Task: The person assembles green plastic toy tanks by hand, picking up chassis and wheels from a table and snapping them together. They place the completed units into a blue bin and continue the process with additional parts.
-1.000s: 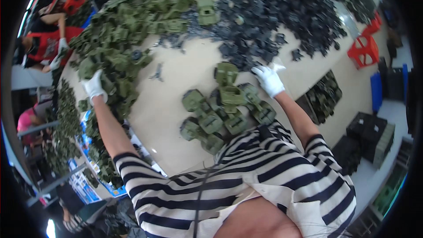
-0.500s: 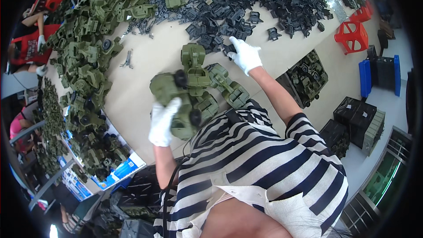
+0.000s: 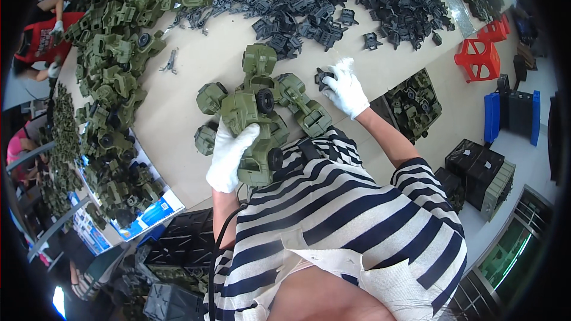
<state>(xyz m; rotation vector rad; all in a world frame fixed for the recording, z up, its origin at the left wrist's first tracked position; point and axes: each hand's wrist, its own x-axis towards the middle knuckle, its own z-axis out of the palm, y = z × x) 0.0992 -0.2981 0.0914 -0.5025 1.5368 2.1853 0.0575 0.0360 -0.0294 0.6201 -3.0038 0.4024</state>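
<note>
My left hand [image 3: 229, 157], in a white glove, grips a green plastic toy truck [image 3: 251, 113] with black wheels showing on its right side. Between the gloved fingers of my right hand [image 3: 348, 90] is a small dark plastic part [image 3: 322, 78], held just above the table. More green truck bodies lie close around the held one: one [image 3: 259, 59] beyond it, another [image 3: 304, 107] to its right and one [image 3: 211, 98] to its left. The held truck partly hides those beneath it. A big heap of similar dark parts [image 3: 324, 9] spreads over the far side of the table.
Green truck bodies [image 3: 113, 83] are piled along the table's left side. A lone grey piece [image 3: 171, 61] lies on the tabletop [image 3: 184, 95]. Right of the table are a crate of green parts [image 3: 416, 104], red stools [image 3: 477, 59] and black crates [image 3: 479, 166]. A co-worker's gloved hand [image 3: 57, 27] shows far left.
My right hand has drawn back from the dark heap toward me, bringing a dark part with it. My left hand has moved the toy truck rightward and turned it, uncovering green bodies to its left.
</note>
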